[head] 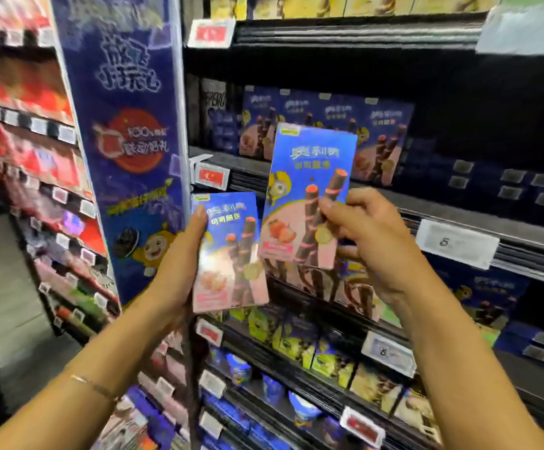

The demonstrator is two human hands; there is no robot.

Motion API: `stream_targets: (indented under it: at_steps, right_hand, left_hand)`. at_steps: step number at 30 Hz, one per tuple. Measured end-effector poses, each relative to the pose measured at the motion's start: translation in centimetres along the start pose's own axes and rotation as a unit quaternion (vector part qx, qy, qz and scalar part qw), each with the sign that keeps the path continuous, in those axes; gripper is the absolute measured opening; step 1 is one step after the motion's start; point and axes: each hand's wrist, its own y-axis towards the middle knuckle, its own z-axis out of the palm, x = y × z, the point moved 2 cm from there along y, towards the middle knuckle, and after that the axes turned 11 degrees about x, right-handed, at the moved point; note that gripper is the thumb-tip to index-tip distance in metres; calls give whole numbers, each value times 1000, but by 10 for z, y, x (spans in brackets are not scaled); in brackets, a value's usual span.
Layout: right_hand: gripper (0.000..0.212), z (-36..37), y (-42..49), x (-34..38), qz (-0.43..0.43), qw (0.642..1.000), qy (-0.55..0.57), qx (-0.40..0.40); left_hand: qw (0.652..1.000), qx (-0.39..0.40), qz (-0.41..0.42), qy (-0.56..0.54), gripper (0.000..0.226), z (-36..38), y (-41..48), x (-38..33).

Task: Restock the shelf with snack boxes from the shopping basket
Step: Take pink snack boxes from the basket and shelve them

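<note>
My left hand (pixel 180 254) grips a blue and pink snack box (pixel 228 251) upright by its left edge, in front of the shelf's left end. My right hand (pixel 368 235) pinches a second, matching snack box (pixel 309 190) at its lower right, raised higher and slightly tilted. Behind it, a row of the same boxes (pixel 326 125) stands at the back of a dark shelf (pixel 459 209), with bare shelf room to the right. The shopping basket is out of view.
A blue promotional pillar (pixel 128 141) stands just left of the shelf. Price tags (pixel 455 241) line the shelf edges. Lower shelves hold yellow-green boxes (pixel 300 342) and blue cups (pixel 238 368). Red packaged goods (pixel 37 151) fill the aisle at left.
</note>
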Motion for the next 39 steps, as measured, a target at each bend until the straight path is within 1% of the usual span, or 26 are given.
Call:
stream_targets:
  at_steps: [4, 7, 10, 12, 16, 18, 20, 23, 25, 27, 30, 34, 39]
  right_hand:
    - [24, 3, 48, 16, -33, 999, -11, -4]
    - [30, 8, 79, 23, -67, 995, -62, -46]
    - [32, 13, 111, 22, -94, 985, -113, -94]
    - [30, 18, 135, 20, -88, 977, -141, -131]
    - [28, 32, 181, 1, -57, 967, -191, -158]
    - [29, 38, 196, -4, -57, 945, -257, -196]
    - [36, 42, 209, -6, -55, 919, -319, -224]
    - [42, 48, 225, -9, -35, 903, -360, -233]
    - [37, 54, 232, -11, -28, 889, -383, -247]
    - [32, 59, 237, -12, -28, 879, -399, -260]
    - [32, 67, 245, -13, -25, 873, -411, -263]
    - [35, 74, 253, -12, -25, 859, -427, -282]
    - [34, 78, 260, -12, -24, 852, -430, -298]
  left_hand:
    - [999, -1, 31, 7, 65, -17, 9, -16]
    - [999, 14, 42, -14, 56, -29, 18, -27]
    - [998, 30, 55, -1, 55, -41, 29, -34]
    - [997, 45, 55, 5, 57, -49, 36, -39]
    - [996, 64, 53, 25, 58, -62, 49, -46]
    - [995, 80, 51, 29, 57, -66, 55, -50]
    - [994, 100, 39, 34, 55, -68, 61, -52]
    - [992, 117, 27, 50, 60, -72, 70, -54]
    - [990, 135, 21, 46, 64, -74, 74, -55]
    - [988, 147, 16, 45, 63, -76, 78, -55]
    - [987, 156, 12, 47, 52, -80, 83, -54]
    - [983, 178, -2, 46, 48, -86, 86, -54]
    - [984, 166, -14, 63, 48, -92, 87, -56]
